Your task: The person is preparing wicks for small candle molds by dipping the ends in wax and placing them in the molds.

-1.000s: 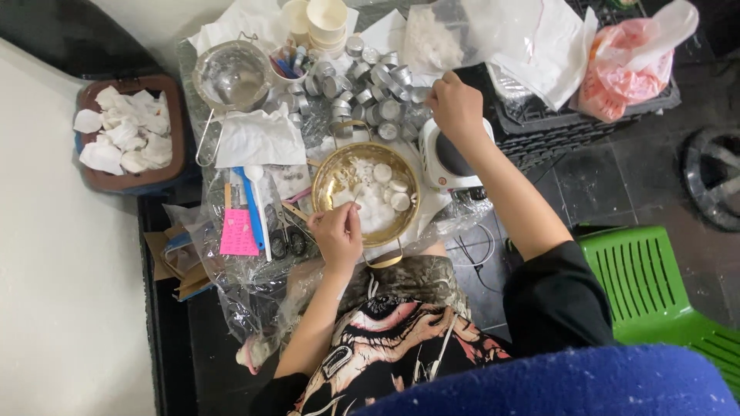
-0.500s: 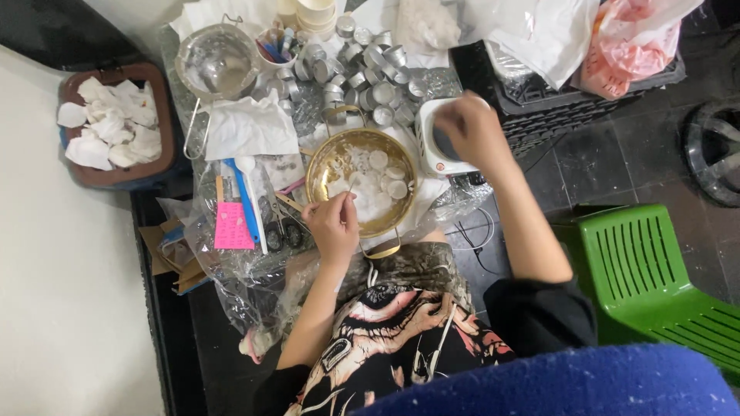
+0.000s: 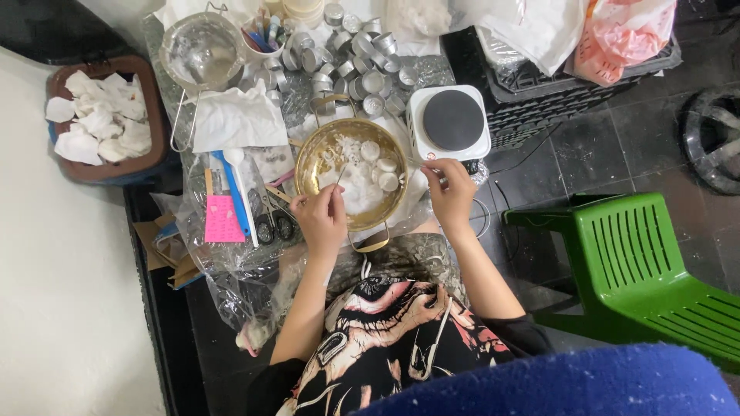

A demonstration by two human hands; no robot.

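A brass pot (image 3: 312, 151) with two handles holds white wax flakes and several round white wax discs (image 3: 370, 149). My left hand (image 3: 322, 218) is at the pot's near rim, pinched on a thin stick (image 3: 339, 176) that reaches into the wax. My right hand (image 3: 451, 191) rests at the front edge of a small white electric hotplate (image 3: 449, 122) with a dark round plate, fingers curled at its front panel. Whether it grips anything there I cannot tell.
Several small metal cups (image 3: 353, 58) lie behind the pot. A metal strainer bowl (image 3: 200, 49), white cloth (image 3: 238, 119), blue spatula (image 3: 230, 193), pink card (image 3: 221, 219) and scissors (image 3: 271, 219) sit left. A brown bin (image 3: 104, 119) of tissues, a green stool (image 3: 651, 254) and a black crate (image 3: 532, 115) surround.
My right hand came back from the far bags, over the hotplate, down to its front edge. The left hand keeps the stick in the pot.
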